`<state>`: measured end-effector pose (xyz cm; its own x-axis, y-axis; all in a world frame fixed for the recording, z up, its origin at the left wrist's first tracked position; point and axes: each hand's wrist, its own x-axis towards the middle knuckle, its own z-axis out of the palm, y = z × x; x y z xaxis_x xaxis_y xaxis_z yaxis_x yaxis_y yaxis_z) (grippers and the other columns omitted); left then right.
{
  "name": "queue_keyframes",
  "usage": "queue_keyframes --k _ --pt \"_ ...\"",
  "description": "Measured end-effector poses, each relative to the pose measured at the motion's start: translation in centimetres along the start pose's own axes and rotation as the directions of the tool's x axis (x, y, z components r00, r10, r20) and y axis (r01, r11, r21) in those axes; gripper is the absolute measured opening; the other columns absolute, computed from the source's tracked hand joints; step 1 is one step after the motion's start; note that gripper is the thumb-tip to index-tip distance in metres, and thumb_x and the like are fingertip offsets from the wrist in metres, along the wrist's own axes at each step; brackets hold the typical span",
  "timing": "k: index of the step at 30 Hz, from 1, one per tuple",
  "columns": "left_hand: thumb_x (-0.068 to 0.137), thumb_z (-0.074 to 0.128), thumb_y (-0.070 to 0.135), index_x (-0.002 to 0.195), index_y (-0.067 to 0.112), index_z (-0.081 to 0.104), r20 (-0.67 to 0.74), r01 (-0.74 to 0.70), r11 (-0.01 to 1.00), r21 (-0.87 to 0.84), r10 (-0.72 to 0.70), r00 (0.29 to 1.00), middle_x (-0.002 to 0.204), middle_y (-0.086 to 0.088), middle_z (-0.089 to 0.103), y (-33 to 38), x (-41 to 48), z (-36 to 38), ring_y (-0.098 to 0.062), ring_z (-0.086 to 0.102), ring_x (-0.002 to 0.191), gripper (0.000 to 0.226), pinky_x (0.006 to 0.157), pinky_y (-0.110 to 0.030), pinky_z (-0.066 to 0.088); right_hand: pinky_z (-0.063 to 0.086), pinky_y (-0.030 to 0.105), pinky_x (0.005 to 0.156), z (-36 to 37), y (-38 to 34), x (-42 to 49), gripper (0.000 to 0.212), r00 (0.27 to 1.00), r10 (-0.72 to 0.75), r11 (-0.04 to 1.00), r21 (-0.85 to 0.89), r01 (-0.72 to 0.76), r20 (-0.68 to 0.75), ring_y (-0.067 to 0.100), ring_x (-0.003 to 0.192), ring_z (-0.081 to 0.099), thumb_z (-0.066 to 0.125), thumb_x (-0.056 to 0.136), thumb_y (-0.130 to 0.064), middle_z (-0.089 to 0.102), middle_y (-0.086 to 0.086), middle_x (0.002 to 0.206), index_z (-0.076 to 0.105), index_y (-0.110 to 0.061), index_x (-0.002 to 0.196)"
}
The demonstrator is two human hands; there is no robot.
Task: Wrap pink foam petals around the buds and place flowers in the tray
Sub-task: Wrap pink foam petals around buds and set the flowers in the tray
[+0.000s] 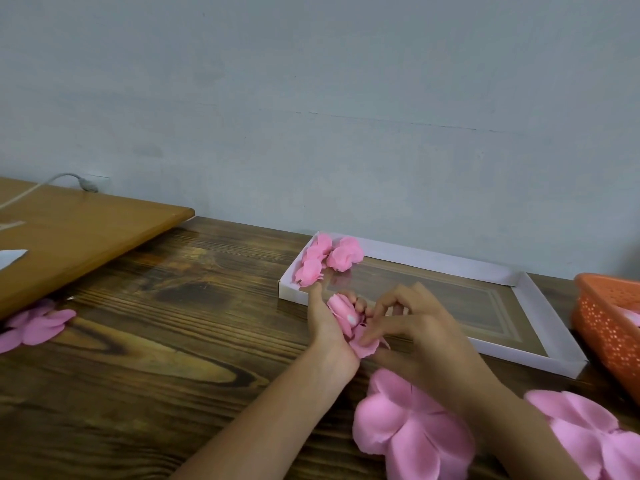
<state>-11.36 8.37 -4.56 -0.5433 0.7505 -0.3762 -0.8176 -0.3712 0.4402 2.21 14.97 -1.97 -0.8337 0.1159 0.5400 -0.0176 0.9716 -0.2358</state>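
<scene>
**Left grip cradles, right grip pinches**

Half-wrapped bud in the left palm, just before the tray; loose petal nipped on the right. Ease that pinch early and the foam could spring open.

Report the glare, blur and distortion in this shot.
Head view: soft, even light, faint shadows; a pale sheen on the table left of the tray, whose glossy floor also reflects; wide-angle stretch toward the edges; the near petals look soft, the left hand and right hand on the flower sharper.
</scene>
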Motion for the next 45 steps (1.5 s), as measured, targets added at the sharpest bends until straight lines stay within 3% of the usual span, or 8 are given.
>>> queue_keyframes --k 13,21,26,29,33,37,40,45 --pt "0.097 0.045 0.068 0.052 0.015 0.054 0.165 -0.137 0.978 0.156 0.111 0.98 0.053 -0.004 0.05 -1.1 0.0 0.2 -0.022 0.054 0.047 0.07 0.05 -0.023 0.046 0.035 0.015 0.072 2.2 -0.8 0.4 0.012 0.926 0.326 0.908 0.337 -0.25 -0.192 0.01 0.087 0.052 0.089 0.077 -0.029 0.064 -0.019 0.084 0.079 -0.033 0.082" --pt "0.089 0.061 0.07 0.068 0.016 0.064 0.276 -0.153 0.974 0.165 0.103 0.956 0.067 -0.007 0.06 -1.8 -0.8 0.6 -0.022 0.064 0.059 0.059 0.056 -0.029 0.053 0.038 0.017 0.07 2.8 -0.9 0.5 0.024 0.88 0.223 0.975 0.076 -0.211 -0.419 0.014 0.084 0.045 0.09 0.074 -0.029 0.053 -0.016 0.084 0.069 -0.028 0.085" --pt "0.097 0.061 0.055 0.067 0.015 0.06 0.292 -0.176 0.962 0.211 0.11 0.95 0.069 -0.005 0.058 -2.2 -1.2 0.5 -0.017 0.062 0.064 0.05 0.06 -0.028 0.053 0.04 0.039 0.061 2.6 -1.3 1.0 0.042 0.874 0.107 0.975 -0.121 -0.184 -0.473 0.02 0.078 0.042 0.088 0.078 -0.025 0.044 -0.007 0.082 0.045 -0.024 0.079" --pt "0.096 0.062 0.049 0.06 0.018 0.043 0.248 -0.111 0.979 0.172 0.066 0.967 0.058 -0.003 0.038 -1.9 -1.3 0.6 -0.016 0.046 0.051 0.052 0.051 -0.026 0.042 0.04 0.036 0.061 2.2 -1.4 1.0 0.043 0.911 0.073 0.99 -0.084 -0.116 -0.405 0.02 0.074 0.044 0.089 0.073 -0.021 0.048 -0.009 0.074 0.046 -0.022 0.072" --pt "0.091 0.071 0.047 0.062 0.02 0.043 0.174 -0.088 0.993 0.083 0.072 0.982 0.06 -0.001 0.036 -0.9 -0.9 0.7 -0.016 0.045 0.055 0.048 0.053 -0.028 0.039 0.042 0.018 0.067 -0.2 -0.5 0.4 0.027 0.963 0.204 0.933 0.332 -0.137 -0.176 0.013 0.083 0.059 0.081 0.076 -0.051 0.066 -0.017 0.086 0.063 -0.035 0.089" --pt "0.092 0.07 0.045 0.078 0.014 0.063 0.165 -0.158 0.987 -0.018 0.158 0.973 0.07 -0.003 0.052 0.1 -0.3 0.5 -0.014 0.049 0.043 0.035 0.04 -0.02 0.042 0.058 0.038 0.066 -1.4 1.2 -0.3 0.051 0.947 0.31 0.892 0.319 -0.32 0.083 0.014 0.078 0.065 0.094 0.063 -0.048 0.065 -0.015 0.095 0.06 -0.039 0.1" --pt "0.089 0.07 0.048 0.109 0.007 0.065 0.178 -0.184 0.981 -0.056 0.191 0.965 0.071 -0.006 0.059 0.4 -0.2 0.3 -0.018 0.067 0.056 0.046 0.048 -0.021 0.053 0.062 0.038 0.069 -0.6 1.4 -0.3 0.045 0.909 0.381 0.796 0.44 -0.415 0.17 0.011 0.079 0.073 0.09 0.068 -0.058 0.072 -0.013 0.099 0.062 -0.042 0.099" --pt "0.096 0.069 0.043 0.097 0.005 0.068 0.274 -0.197 0.976 -0.094 0.216 0.937 0.086 -0.011 0.072 0.7 -0.4 0.1 -0.026 0.078 0.081 0.037 0.06 -0.024 0.06 0.06 0.025 0.076 0.6 1.5 -0.1 0.037 0.848 0.48 0.687 0.505 -0.522 0.224 0.002 0.091 0.074 0.085 0.075 -0.057 0.076 -0.017 0.101 0.061 -0.047 0.101"
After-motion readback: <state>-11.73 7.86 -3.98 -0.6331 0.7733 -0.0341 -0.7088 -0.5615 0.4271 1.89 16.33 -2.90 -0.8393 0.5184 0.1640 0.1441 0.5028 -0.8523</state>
